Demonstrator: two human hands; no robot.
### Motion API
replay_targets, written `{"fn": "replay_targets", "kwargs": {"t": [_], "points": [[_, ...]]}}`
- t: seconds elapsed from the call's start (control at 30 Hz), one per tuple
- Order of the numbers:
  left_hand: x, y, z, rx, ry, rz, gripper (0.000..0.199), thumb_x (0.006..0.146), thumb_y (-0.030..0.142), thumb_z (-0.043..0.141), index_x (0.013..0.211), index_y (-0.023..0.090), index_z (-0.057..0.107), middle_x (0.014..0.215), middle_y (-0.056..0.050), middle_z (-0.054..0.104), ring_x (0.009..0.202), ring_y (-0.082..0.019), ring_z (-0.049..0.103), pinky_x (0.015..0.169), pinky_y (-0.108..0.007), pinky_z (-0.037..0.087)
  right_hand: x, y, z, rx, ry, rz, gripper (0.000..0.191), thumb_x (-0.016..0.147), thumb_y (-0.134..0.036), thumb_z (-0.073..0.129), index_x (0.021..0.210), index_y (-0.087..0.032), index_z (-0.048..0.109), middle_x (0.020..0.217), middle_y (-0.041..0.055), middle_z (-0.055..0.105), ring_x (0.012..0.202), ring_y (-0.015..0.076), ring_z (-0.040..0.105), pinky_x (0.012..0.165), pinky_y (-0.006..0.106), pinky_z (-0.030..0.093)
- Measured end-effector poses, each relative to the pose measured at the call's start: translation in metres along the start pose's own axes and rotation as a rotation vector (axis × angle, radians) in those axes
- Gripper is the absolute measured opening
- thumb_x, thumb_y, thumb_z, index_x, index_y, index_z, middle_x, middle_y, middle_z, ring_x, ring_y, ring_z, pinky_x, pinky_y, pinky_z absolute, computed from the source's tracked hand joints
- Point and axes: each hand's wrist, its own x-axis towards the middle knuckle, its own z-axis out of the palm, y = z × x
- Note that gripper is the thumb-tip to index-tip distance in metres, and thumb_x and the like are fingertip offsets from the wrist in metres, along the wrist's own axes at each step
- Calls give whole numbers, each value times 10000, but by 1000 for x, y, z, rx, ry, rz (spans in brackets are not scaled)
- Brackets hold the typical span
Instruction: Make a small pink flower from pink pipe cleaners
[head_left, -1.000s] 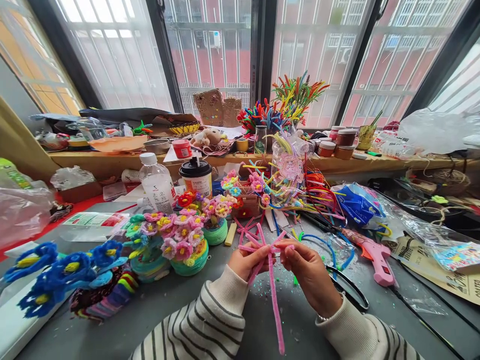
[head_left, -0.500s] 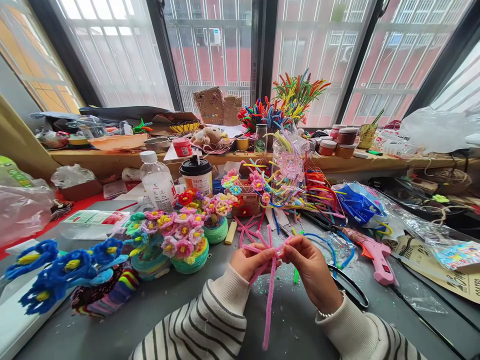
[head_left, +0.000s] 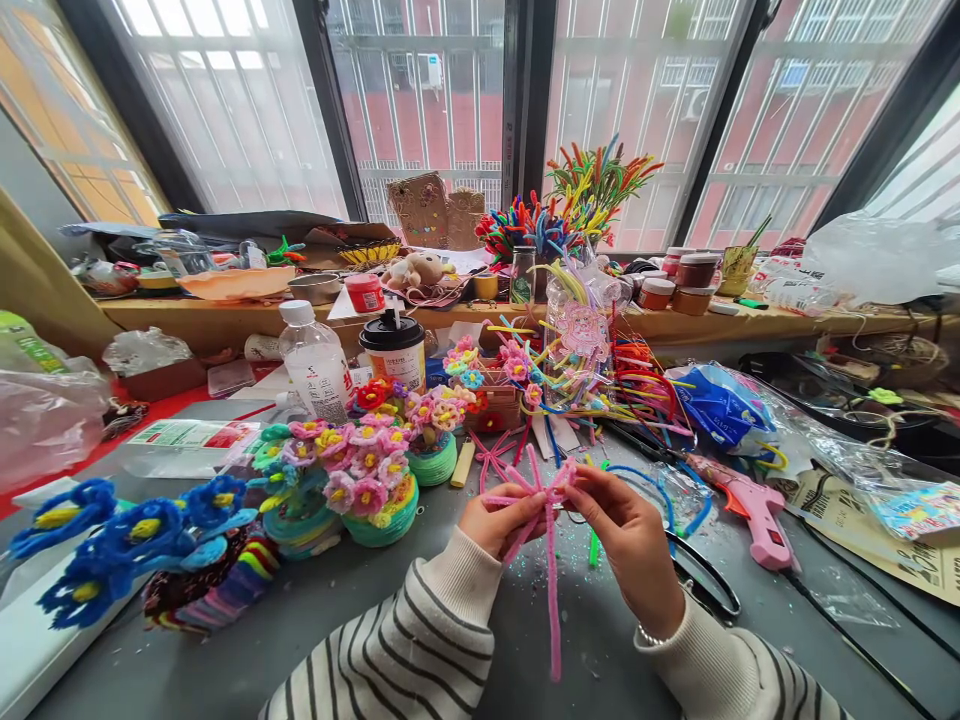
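Above the grey table (head_left: pixel 300 640) by barred windows (head_left: pixel 427 110), 2 hands, left (head_left: pixel 499 520) and right (head_left: pixel 615 525), pinch pink pipe cleaners (head_left: pixel 553 600), longest strand pointing toward the wearer.

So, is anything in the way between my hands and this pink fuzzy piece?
Nothing visible stands in the way: your left hand and right hand both have fingers on the pink fuzzy piece. The pink glue gun lies off to the right.

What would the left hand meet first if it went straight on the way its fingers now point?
Beyond the pink fuzzy stems in its grip, the left hand would probably meet the right hand first, close by on its right; the depth between them is unclear.
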Motion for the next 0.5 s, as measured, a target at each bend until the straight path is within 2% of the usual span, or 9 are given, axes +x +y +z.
{"fn": "replay_targets", "kwargs": {"t": [0.1, 0.23, 0.5], "points": [[0, 0, 0, 16, 4, -4, 240, 396, 186, 742, 493, 110, 536, 469, -9, 619, 464, -105, 581, 548, -227, 491, -1, -2, 1, -4, 36, -34, 304, 658, -211, 601, 945, -204, 503, 720, 4, 622, 684, 152, 584, 683, 313, 469], [0, -1, 0, 20, -1, -7, 241, 390, 189, 744, 495, 111, 541, 467, -11, 619, 454, -102, 578, 525, -213, 488, -3, -3, 2, -36, 26, -53, 145, 660, -227, 594, 795, -185, 563, 751, 27, 622, 706, 170, 584, 693, 329, 471], [0, -1, -1, 14, -27, -1, 225, 398, 188, 740, 512, 108, 563, 505, -24, 632, 500, -124, 597, 583, -248, 490, -4, -2, 2, -209, 31, -129, 138, 677, -225, 566, 804, -193, 612, 801, 48, 614, 722, 189, 579, 695, 337, 475]]}}
